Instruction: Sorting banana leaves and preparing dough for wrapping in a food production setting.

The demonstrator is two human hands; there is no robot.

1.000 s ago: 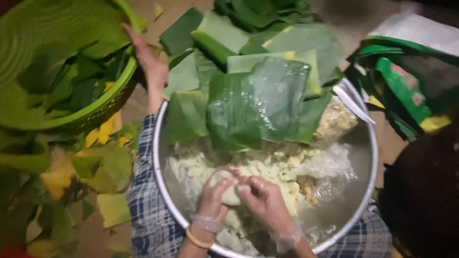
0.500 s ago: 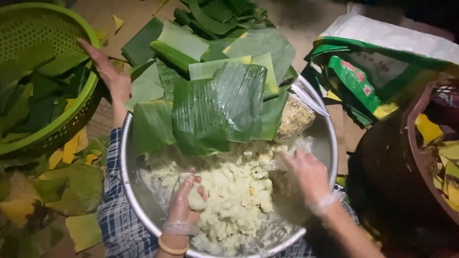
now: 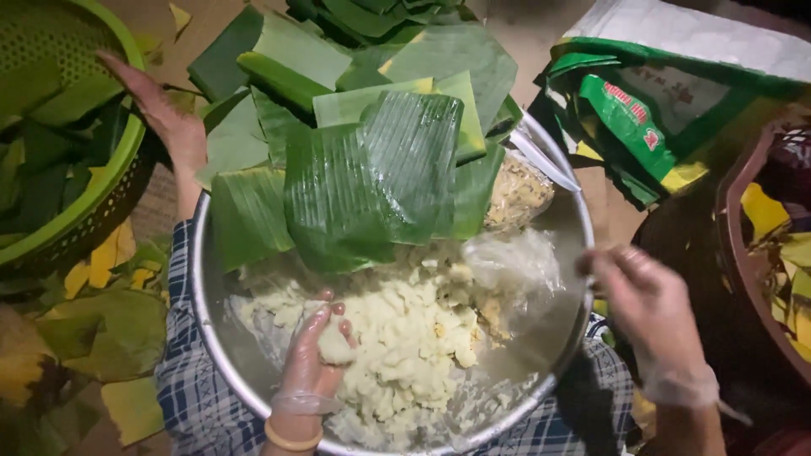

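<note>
A wide metal bowl [image 3: 203, 279] sits between my legs and holds pale, crumbly mash [image 3: 405, 338]. My left hand [image 3: 314, 359], in a thin clear glove with a yellow band at the wrist, is in the bowl and curls around a lump of the mash. My right hand [image 3: 646, 308], also gloved, hovers over the bowl's right rim, blurred, with its fingers apart and nothing in them. Cut banana leaves [image 3: 372, 169] lie stacked over the far half of the bowl. A crumpled clear plastic sheet [image 3: 515, 266] lies inside at the right.
A green plastic basket [image 3: 127, 160] with leaves stands at the left, with my bare foot [image 3: 165, 118] against it. Printed green and white sacks [image 3: 642, 101] lie at the upper right. A dark brown basket [image 3: 739, 253] stands at the right. Leaf scraps [image 3: 101, 329] litter the floor.
My right hand has lifted out of the mash and swung right, past the bowl's rim. My left hand stays in the bowl, holding a lump.
</note>
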